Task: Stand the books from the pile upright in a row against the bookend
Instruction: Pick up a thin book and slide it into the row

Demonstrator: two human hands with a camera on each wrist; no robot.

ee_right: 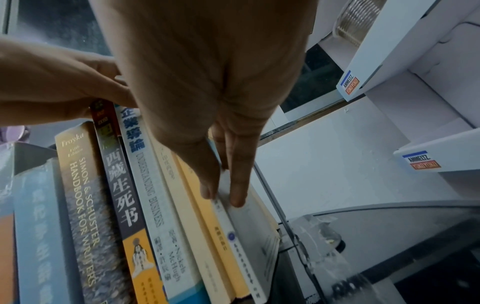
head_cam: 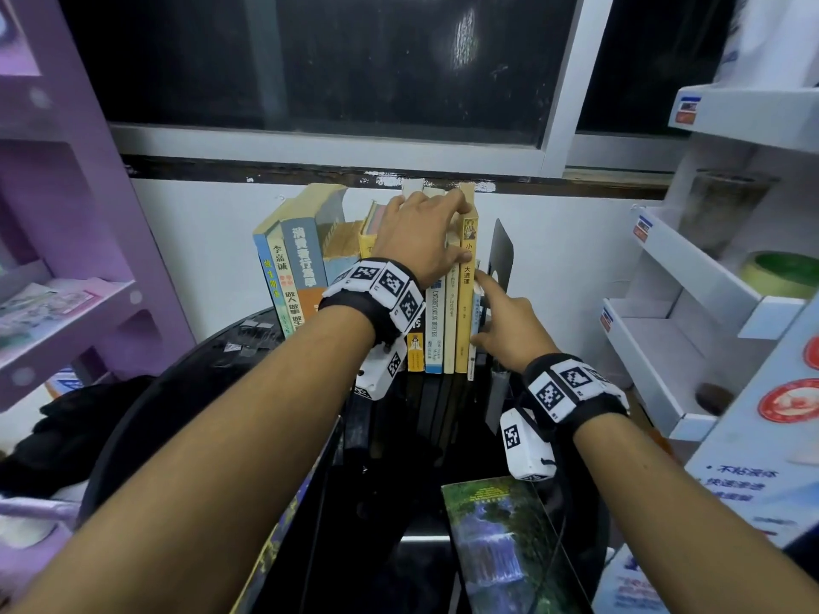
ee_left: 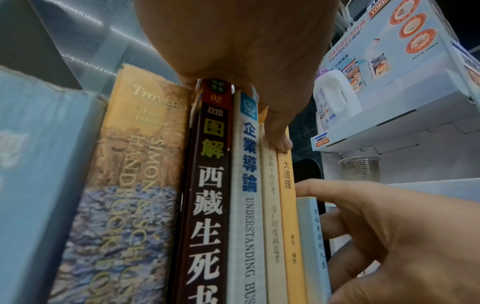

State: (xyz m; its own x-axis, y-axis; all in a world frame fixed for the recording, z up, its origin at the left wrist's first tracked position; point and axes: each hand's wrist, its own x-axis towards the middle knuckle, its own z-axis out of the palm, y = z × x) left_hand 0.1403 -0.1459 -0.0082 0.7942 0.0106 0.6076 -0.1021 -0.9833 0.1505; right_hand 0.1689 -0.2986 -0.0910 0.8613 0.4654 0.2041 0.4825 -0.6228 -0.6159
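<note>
Centrally in the head view, a row of upright books stands on a dark glossy table, spines facing the camera, with a black metal bookend at the row's right end. The left hand lies over the tops of the middle books, fingers curled down behind them and thumb stretched along the orange-yellow spine; in the left wrist view that thumb presses on the spine's upper part. The right hand reaches in from the lower right with fingers straight and close together. In the right wrist view its fingertips rest on a thin pale-blue book, the last in the row, which is shorter than its neighbours and sits between the orange-yellow book and the bookend. Whether this thin book touches the bookend cannot be told.

Left of the orange-yellow spine come a cream spine, a white "Understanding Business" volume, a dark brown book and a thick "Handbook for Writers". Further left in the head view, a few more books lean slightly.

At the bottom of the head view, a book with a waterfall cover lies flat on the table, well apart from the row. A purple shelf unit fills the left edge, and white display racks occupy the right. Behind the row is a white wall below a dark window.
</note>
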